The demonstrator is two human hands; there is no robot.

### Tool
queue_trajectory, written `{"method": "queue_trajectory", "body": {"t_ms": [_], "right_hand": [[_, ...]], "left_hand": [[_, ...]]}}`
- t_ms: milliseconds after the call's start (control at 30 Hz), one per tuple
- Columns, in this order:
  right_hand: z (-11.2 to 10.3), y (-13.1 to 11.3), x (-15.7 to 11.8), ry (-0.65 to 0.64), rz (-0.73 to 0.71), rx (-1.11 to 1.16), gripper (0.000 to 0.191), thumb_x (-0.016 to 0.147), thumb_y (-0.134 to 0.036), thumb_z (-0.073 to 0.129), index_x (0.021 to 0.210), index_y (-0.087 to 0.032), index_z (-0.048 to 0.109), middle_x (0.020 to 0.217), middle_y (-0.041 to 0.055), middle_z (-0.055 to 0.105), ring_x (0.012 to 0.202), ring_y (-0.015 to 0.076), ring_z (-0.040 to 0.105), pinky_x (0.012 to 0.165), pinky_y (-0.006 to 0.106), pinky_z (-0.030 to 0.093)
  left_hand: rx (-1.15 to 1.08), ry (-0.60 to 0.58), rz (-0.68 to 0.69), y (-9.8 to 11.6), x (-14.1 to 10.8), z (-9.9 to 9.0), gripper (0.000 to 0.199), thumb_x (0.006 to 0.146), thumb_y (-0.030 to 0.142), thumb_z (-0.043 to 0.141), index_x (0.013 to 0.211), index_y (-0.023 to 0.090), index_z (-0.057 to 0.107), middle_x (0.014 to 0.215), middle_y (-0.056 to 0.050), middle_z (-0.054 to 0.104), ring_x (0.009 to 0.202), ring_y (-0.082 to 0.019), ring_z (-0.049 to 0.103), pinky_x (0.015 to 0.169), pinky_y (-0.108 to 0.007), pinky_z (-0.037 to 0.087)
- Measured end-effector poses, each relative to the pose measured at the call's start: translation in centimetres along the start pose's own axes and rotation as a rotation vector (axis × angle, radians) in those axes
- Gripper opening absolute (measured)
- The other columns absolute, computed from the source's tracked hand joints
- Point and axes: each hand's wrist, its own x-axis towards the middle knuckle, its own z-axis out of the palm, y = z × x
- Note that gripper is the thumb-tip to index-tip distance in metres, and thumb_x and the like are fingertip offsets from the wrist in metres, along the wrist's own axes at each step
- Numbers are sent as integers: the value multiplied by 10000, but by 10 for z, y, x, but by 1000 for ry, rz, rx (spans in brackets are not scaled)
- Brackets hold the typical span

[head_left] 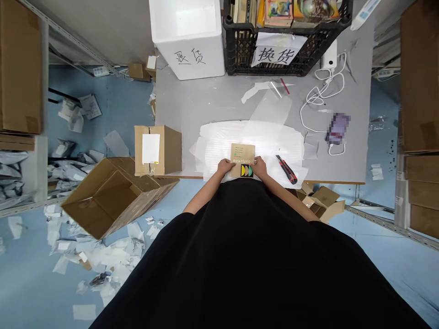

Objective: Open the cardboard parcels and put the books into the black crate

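A tan book (243, 154) with printed text and a black panel of coloured half-circles lies close to my body, over white packing sheets (216, 141). My left hand (225, 167) pinches its left edge, and my right hand (259, 167) grips the opposite edge. Just right of my right hand rests a red-and-black box cutter (286, 169) on the same white sheets. Whether the book touches the sheets or is lifted slightly, I cannot tell.
On the grey table (185, 100) stand a closed carton (171, 151), a white bin (200, 57) and a black crate (240, 50) of books. A phone (338, 128) trails a white cable at right. An open carton (103, 196) and scattered wrappers (120, 256) lie left, below table height.
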Motion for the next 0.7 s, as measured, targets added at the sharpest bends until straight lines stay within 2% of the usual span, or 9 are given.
{"method": "queue_trajectory", "body": {"t_ms": [133, 200, 267, 400, 500, 600, 700], "right_hand": [[-5, -2, -4, -4, 40, 117, 322, 767, -273, 591, 1082, -209, 565, 1012, 73, 684, 942, 246, 656, 902, 404, 526], [-7, -9, -7, 35, 29, 173, 321, 775, -304, 591, 1081, -206, 580, 1085, 88, 677, 997, 246, 653, 961, 418, 515], [-9, -20, -12, 64, 0, 240, 319, 805, -371, 597, 1077, -206, 588, 1171, 112, 660, 1075, 257, 639, 1017, 437, 495], [-15, -50, -22, 25, 0, 428, 417, 814, -531, 654, 1099, -238, 573, 1178, 99, 668, 1099, 259, 647, 989, 429, 521], [-26, -65, -26, 27, 76, 563, 473, 771, -526, 701, 1117, -252, 531, 1117, 74, 681, 1006, 241, 676, 881, 404, 564], [-39, -66, -24, 35, 88, 632, 409, 734, -426, 708, 1058, -240, 539, 1029, 54, 698, 935, 228, 678, 850, 395, 568], [-47, -54, -19, -35, 68, 708, 340, 708, -344, 692, 1005, -220, 583, 1001, 53, 717, 942, 227, 674, 884, 406, 558]], "left_hand": [[-183, -76, 51, 3, -11, 1, 319, 767, 234, 737, 767, 229, 417, 748, 35, 591, 711, -134, 591, 677, -254, 456], [-274, -133, 85, 9, -18, 5, 312, 764, 202, 722, 807, 231, 414, 784, 35, 638, 717, -130, 621, 684, -252, 482], [-288, -140, 152, 17, -26, 11, 308, 750, 184, 725, 876, 234, 449, 800, 39, 672, 718, -129, 642, 693, -251, 498], [-85, -30, 404, 37, -43, 19, 354, 737, 208, 750, 1045, 239, 578, 743, 51, 654, 693, -130, 629, 696, -251, 498], [7, -29, 570, 49, -54, 21, 420, 750, 241, 760, 1152, 229, 638, 838, 8, 690, 776, -150, 659, 752, -274, 528], [52, -70, 679, 55, -58, 24, 398, 788, 287, 757, 1170, 214, 670, 1020, -50, 712, 910, -174, 681, 871, -311, 550], [149, -61, 723, 53, -54, 27, 307, 842, 313, 716, 1130, 211, 681, 1059, -73, 698, 1025, -216, 662, 984, -375, 521]]}}
